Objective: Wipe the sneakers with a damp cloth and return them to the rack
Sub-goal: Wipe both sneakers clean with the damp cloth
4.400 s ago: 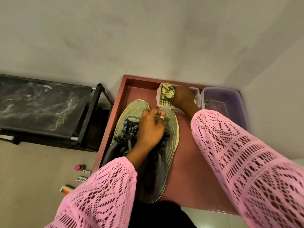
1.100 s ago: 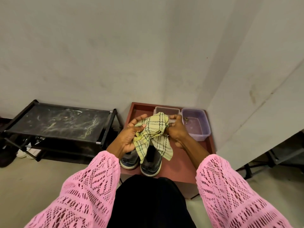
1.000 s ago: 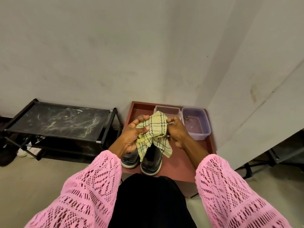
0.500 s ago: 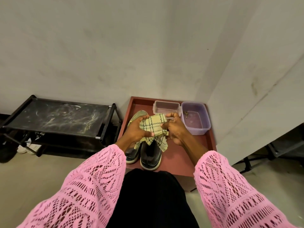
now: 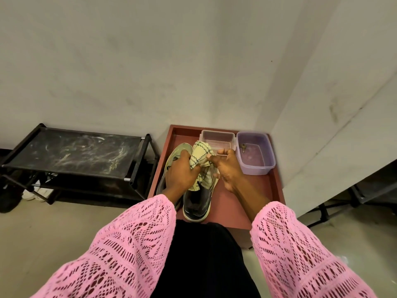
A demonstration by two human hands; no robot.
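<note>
A: How is the checked cloth (image 5: 200, 157) expected to handle?

B: In the head view it is judged soft, light and limp when damp; it is best gathered in a bunch.

A: Where is it held?

B: It is bunched in the left hand (image 5: 181, 172), pinched by the right hand (image 5: 227, 166) fingers (image 5: 211, 158), above the sneakers (image 5: 196, 201) on the red tray (image 5: 272, 188)

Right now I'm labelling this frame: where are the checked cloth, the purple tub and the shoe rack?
checked cloth (image 5: 200, 154), head view, bunched top.
purple tub (image 5: 271, 162), head view, right rim.
shoe rack (image 5: 73, 150), head view, top shelf.
</note>
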